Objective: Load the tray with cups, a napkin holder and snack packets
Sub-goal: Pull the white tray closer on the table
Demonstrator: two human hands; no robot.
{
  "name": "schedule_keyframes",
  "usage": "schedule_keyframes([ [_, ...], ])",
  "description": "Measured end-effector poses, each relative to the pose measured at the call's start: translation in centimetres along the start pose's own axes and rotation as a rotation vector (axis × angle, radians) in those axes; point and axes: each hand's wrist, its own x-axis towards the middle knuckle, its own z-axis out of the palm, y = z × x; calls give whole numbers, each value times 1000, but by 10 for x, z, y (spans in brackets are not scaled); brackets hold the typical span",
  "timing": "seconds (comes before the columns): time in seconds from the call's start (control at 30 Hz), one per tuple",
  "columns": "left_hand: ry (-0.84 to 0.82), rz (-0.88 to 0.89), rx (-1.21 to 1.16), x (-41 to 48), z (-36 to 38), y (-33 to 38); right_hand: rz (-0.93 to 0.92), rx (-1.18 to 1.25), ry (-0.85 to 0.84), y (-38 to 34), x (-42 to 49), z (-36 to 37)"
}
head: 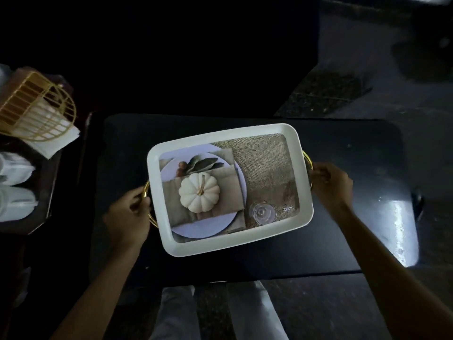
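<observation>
Smooth white tray (pixel 269 238) with shiny gold metal handles (pixel 146 192), on a glossy black table (pixel 367 192).

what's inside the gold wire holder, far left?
White napkins show through the wires of the napkin holder, one corner sticking out at its lower right. How many there are and the holder's base cannot be seen; wires and darkness cover them.

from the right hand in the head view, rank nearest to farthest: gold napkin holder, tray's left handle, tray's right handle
1. tray's right handle, gripped by the right hand
2. tray's left handle, across the tray
3. gold napkin holder, far left, off the tray
</observation>
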Motion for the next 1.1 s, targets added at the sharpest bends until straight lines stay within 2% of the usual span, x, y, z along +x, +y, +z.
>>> schedule_keyframes([
  [0.17, -39, 13, -13, -9, 40, 25, 81, -38, -13, 56, 6, -25],
  [0.4, -62, -18, 12, -9, 82, 36, 75, -90, -35, 97, 19, -36],
  [0.8, -71, -45, 67, -12, 104, 37, 85, -189, -141, 123, 32, -36],
  [1.0, -56, -45, -35, -20, 85, 32, -69, -262, 8, 101, 3, -30],
  [1.1, -3, -5, -99, -30, 58, 26, -192, -214, -73, 73, -23, -16],
])
